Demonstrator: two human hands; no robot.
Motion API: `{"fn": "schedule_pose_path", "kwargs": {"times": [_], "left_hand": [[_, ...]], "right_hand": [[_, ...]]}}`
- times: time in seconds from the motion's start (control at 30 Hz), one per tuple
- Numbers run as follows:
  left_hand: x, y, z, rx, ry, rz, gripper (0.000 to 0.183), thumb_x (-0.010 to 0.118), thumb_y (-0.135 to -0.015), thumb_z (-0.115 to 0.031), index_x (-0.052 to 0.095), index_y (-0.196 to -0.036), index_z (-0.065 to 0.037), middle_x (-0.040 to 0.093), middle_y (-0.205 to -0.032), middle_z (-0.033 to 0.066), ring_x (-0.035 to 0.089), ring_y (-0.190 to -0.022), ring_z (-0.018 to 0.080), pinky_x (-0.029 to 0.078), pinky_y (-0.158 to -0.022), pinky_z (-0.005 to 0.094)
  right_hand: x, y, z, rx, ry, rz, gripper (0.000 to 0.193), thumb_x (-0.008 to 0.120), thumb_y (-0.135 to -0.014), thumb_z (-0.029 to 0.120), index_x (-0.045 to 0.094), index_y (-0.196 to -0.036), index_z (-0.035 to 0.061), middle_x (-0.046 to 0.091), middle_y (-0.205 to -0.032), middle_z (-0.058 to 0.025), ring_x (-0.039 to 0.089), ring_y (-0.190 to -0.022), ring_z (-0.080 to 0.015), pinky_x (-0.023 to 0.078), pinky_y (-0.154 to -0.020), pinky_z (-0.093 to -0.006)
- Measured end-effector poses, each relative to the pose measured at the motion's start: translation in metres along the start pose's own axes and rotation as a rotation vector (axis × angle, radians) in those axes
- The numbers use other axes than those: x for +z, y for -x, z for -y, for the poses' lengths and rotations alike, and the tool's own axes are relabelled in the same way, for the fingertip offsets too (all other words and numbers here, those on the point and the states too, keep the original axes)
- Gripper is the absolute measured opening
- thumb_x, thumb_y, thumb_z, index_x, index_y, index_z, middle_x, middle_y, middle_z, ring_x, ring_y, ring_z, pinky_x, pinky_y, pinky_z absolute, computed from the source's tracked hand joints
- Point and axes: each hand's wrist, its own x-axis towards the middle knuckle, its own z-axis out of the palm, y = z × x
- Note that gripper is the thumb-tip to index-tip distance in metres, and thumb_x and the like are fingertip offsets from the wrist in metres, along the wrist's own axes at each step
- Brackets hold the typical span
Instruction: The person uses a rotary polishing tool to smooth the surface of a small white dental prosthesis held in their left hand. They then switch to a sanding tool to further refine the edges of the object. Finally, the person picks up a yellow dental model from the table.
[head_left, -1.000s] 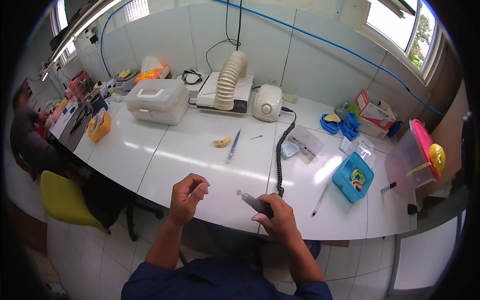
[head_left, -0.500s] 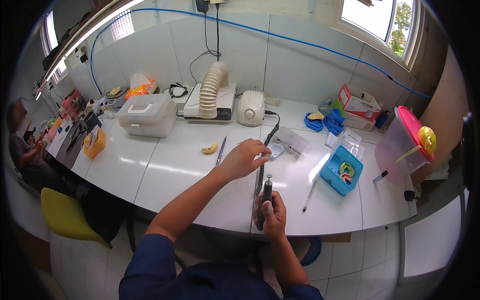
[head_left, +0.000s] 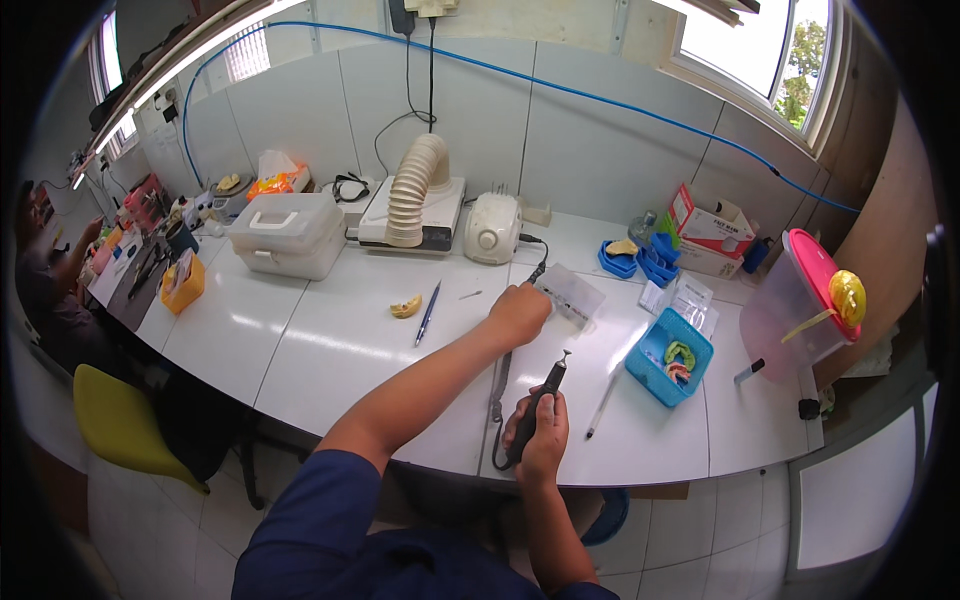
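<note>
My right hand [head_left: 540, 437] is wrapped round a dark rotary handpiece [head_left: 537, 411], with a small metal disc-like tip pointing up and away. My left hand [head_left: 522, 314] reaches forward with fingers curled down beside an open clear plastic case [head_left: 571, 297]; what its fingertips hold, if anything, is hidden. The handpiece's coiled black cord [head_left: 537, 272] runs under the left hand to a white motor control box [head_left: 493, 229]. Left of that hand lie a thin small bit [head_left: 470, 294], a blue pen [head_left: 428, 313] and a yellowish dental cast [head_left: 406, 307].
A blue basket [head_left: 641, 375] with green and pink dental pieces stands right, near a slim pen [head_left: 604, 402]. Behind are a dust extractor with a ribbed hose [head_left: 409, 200], a clear toolbox [head_left: 287, 236] and blue trays [head_left: 618, 264]. Another person [head_left: 50, 285] sits far left.
My left hand has gone from spread fingers to curled, lowered beside the clear case. My right hand has tilted the handpiece's tip rightward. The view has shifted slightly.
</note>
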Motion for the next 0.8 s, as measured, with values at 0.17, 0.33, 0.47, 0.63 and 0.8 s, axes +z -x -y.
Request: {"fn": "schedule_pose_path", "kwargs": {"times": [0.17,0.33,0.47,0.63,0.8], "left_hand": [[-0.001,-0.016,-0.006,-0.051,-0.008,-0.025,0.011,0.063,-0.078,-0.008,0.072,-0.077,-0.003,0.07,-0.083,0.0178,0.067,-0.085,0.0372,0.054,-0.078,0.0453],[0.003,-0.018,-0.003,-0.058,0.073,0.004,0.011,0.068,-0.071,-0.008,0.072,-0.078,-0.001,0.07,-0.085,0.0205,0.069,-0.082,0.0382,0.055,-0.076,0.045],[-0.006,-0.016,0.002,-0.012,0.185,-0.063,0.013,0.069,-0.069,-0.009,0.072,-0.079,-0.001,0.07,-0.085,0.0196,0.069,-0.081,0.0377,0.055,-0.076,0.0434],[-0.061,0.035,0.028,0.035,0.519,-0.199,0.017,0.068,-0.071,-0.013,0.071,-0.083,-0.001,0.071,-0.084,0.0162,0.067,-0.08,0.0324,0.054,-0.079,0.0385],[-0.083,0.156,0.077,-0.361,0.898,-0.219,0.011,0.071,-0.078,-0.009,0.071,-0.085,0.001,0.069,-0.079,0.0051,0.065,-0.076,0.0115,0.052,-0.073,0.0254]], "right_hand": [[-0.001,-0.007,0.007,0.01,0.119,0.018,0.024,0.048,-0.104,0.023,0.046,-0.12,0.0047,0.055,-0.078,-0.0056,0.053,-0.054,-0.0137,0.045,-0.048,-0.0281],[-0.012,-0.025,0.036,-0.057,0.748,0.025,0.042,0.054,-0.102,0.019,0.042,-0.138,0.0008,0.063,-0.074,-0.0054,0.06,-0.067,-0.0112,0.047,-0.061,-0.0269],[-0.008,-0.038,0.053,0.004,1.289,-0.049,0.038,0.06,-0.095,0.024,0.056,-0.124,-0.0006,0.068,-0.08,-0.0158,0.068,-0.073,-0.0259,0.052,-0.069,-0.0362],[0.003,-0.058,0.057,0.039,1.749,-0.073,0.041,0.059,-0.089,0.035,0.06,-0.109,-0.0008,0.069,-0.09,-0.0251,0.068,-0.089,-0.0425,0.052,-0.082,-0.0495],[0.013,-0.076,0.052,0.06,1.972,-0.097,0.043,0.068,-0.085,0.038,0.066,-0.112,0.0055,0.072,-0.091,-0.0166,0.07,-0.088,-0.0333,0.053,-0.078,-0.0442]]}}
